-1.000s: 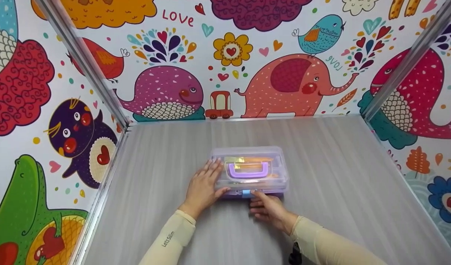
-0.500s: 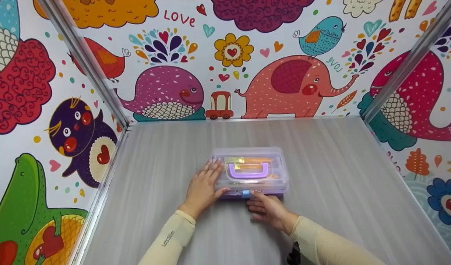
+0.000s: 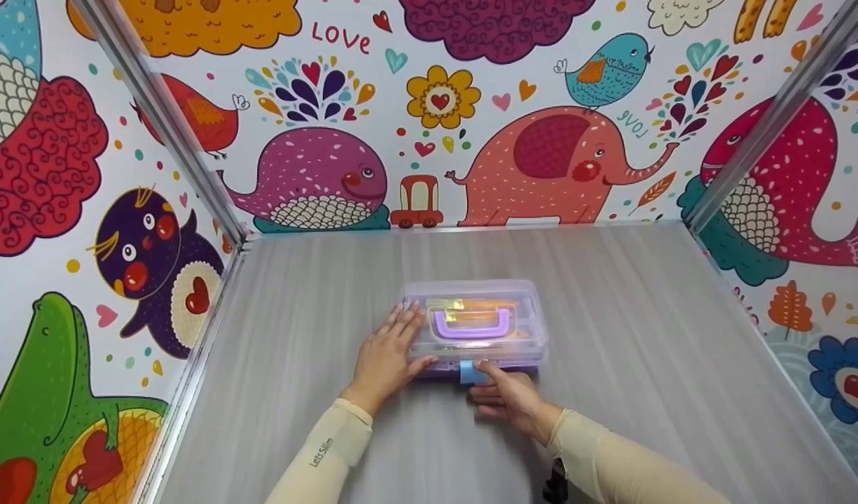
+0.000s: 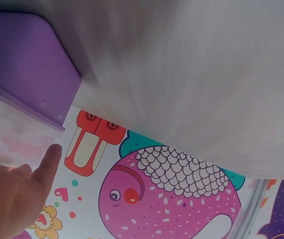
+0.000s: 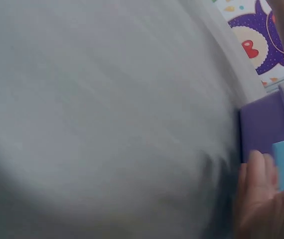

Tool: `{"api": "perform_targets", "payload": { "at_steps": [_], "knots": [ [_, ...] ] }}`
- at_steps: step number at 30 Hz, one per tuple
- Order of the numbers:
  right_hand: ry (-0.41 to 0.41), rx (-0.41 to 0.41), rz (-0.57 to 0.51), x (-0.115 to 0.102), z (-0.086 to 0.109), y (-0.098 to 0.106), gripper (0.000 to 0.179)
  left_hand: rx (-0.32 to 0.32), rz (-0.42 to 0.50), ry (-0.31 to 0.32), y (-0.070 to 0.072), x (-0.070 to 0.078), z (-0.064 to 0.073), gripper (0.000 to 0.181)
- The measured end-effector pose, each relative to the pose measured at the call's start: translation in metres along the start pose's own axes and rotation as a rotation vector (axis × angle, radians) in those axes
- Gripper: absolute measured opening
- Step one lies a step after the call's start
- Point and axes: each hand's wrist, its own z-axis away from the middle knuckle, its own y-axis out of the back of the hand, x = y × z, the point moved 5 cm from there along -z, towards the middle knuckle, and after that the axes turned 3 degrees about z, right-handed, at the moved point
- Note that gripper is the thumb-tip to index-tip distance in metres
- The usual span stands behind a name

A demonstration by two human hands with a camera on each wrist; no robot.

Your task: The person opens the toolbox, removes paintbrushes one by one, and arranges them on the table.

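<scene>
A box (image 3: 530, 343) with a clear lid and a purple base (image 4: 27, 55) lies closed on the table. A purple handle (image 3: 473, 332) lies flat on its lid. My left hand (image 3: 386, 353) rests on the lid's left side, fingers spread and thumb along the front edge. At the front, my right hand (image 3: 514, 402) has its thumb on a light blue latch (image 3: 468, 372), other fingers below. The latch tilts out from the box front; the right wrist view shows it beside the fingers (image 5: 256, 172). Orange and yellow items (image 3: 481, 306) show blurred through the lid.
The wood-grain table (image 3: 295, 301) extends around the box. Behind it stands a wall (image 3: 471, 91) printed with cartoon animals, and similar panels flank both sides. Metal rails (image 3: 169, 133) run along the corners.
The blue latch has swung outward and down from the box front under my right thumb. My left hand and the box have stayed in place.
</scene>
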Motion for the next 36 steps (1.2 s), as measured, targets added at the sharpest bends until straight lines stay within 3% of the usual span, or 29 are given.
{"api": "perform_targets", "payload": {
  "at_steps": [10,16,26,36],
  "knots": [
    [-0.026,-0.061,0.033,-0.004,0.005,-0.001,0.077,0.007,-0.029,-0.003,0.001,0.001,0.0,0.081],
    [-0.019,-0.092,0.054,-0.002,0.005,0.001,0.071,0.019,-0.036,-0.012,0.001,0.001,0.0,0.081],
    [0.013,-0.179,0.098,-0.004,0.005,0.006,0.05,-0.04,-0.019,0.014,0.0,0.001,-0.001,0.082],
    [0.057,-0.192,0.2,-0.005,0.006,0.011,0.051,-0.027,-0.011,0.011,-0.001,0.0,0.0,0.083]
  ]
}}
